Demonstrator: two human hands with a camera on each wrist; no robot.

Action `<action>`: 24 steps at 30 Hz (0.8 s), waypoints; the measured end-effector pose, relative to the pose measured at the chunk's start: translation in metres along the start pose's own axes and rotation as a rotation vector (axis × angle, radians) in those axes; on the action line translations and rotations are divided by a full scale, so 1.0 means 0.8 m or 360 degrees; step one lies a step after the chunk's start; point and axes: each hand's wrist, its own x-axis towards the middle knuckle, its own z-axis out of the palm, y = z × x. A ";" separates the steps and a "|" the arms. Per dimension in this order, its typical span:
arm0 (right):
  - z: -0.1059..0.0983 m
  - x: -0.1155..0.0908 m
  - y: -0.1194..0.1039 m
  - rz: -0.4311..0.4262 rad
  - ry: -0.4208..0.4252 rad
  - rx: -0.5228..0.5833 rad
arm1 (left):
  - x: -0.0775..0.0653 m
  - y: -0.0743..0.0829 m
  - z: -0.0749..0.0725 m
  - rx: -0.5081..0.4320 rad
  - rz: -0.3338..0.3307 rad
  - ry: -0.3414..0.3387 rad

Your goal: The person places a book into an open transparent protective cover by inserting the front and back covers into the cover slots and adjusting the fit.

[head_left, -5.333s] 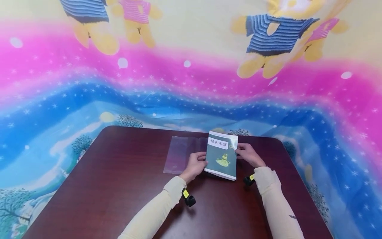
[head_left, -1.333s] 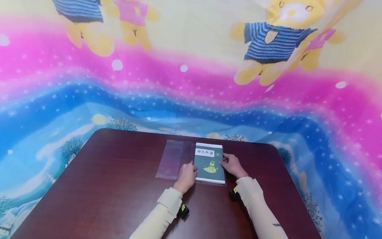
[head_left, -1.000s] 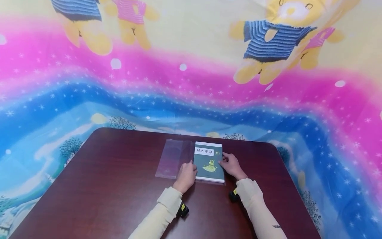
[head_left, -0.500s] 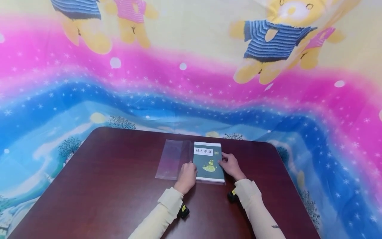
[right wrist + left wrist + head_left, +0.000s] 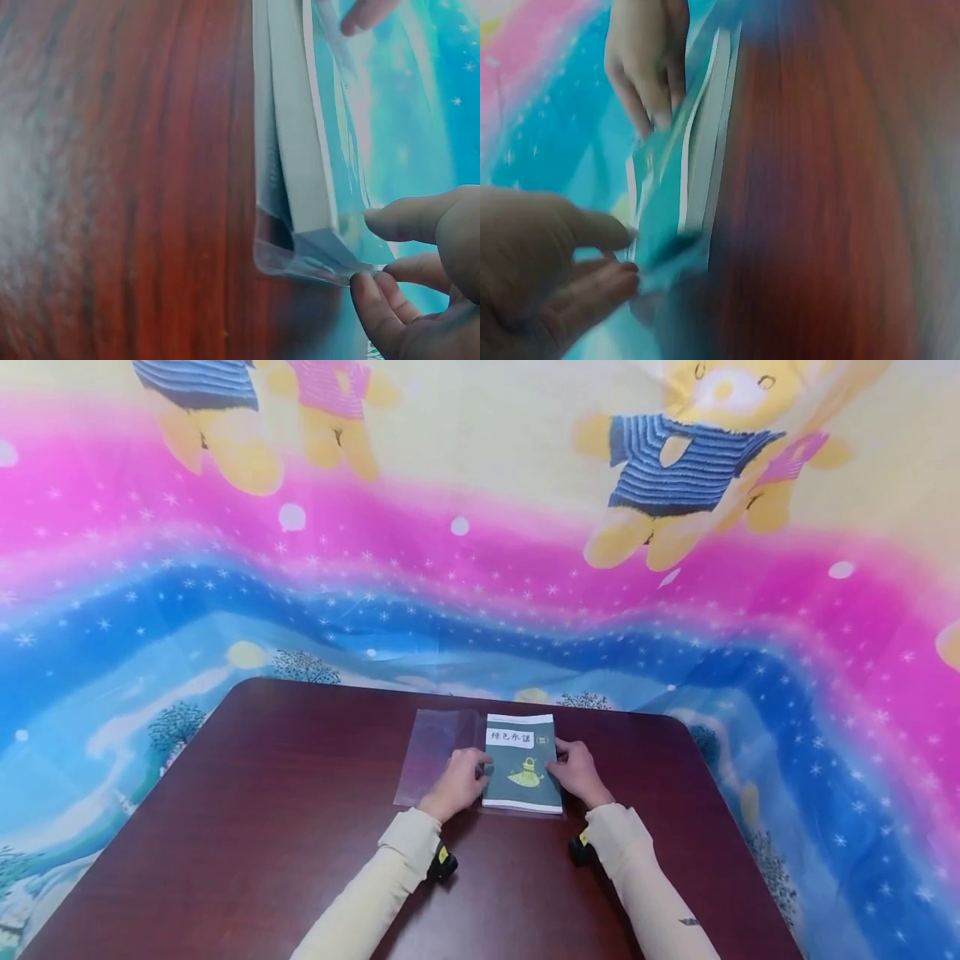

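A green book (image 5: pixel 521 777) with a white title label and a yellow drawing lies closed near the table's far side. Under it and out to its left spreads a clear plastic book cover (image 5: pixel 429 760); the right wrist view shows the clear film (image 5: pixel 281 259) beneath the pages and round a corner. My left hand (image 5: pixel 455 783) is at the book's left edge, thumb and fingers apart; in the blurred left wrist view the thumb (image 5: pixel 604 229) is near that edge. My right hand (image 5: pixel 581 774) pinches the right edge, thumb on top, fingers at the film.
The dark reddish-brown table (image 5: pixel 262 827) has rounded far corners. Behind it hangs a colourful cloth (image 5: pixel 465 602) printed with bears and snowflakes. Each wrist carries a small black camera, such as the left camera (image 5: pixel 444 865).
Earlier, both hands held the book slightly raised; it now lies lower and further left on the clear cover. In the last half second my left hand has shifted up and its fingers have spread.
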 end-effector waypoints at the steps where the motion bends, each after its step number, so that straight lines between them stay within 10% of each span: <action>1: 0.001 -0.001 -0.001 -0.0011 0.0004 0.0001 | 0.001 -0.005 -0.004 -0.0022 0.0005 -0.0010; 9: -0.002 -0.008 -0.006 -0.0103 0.0038 0.0134 | 0.005 -0.049 -0.036 -0.0017 -0.0004 0.0032; 24: 0.009 -0.006 -0.031 -0.0210 -0.0007 0.0637 | -0.011 -0.088 -0.056 0.0088 -0.0184 -0.0312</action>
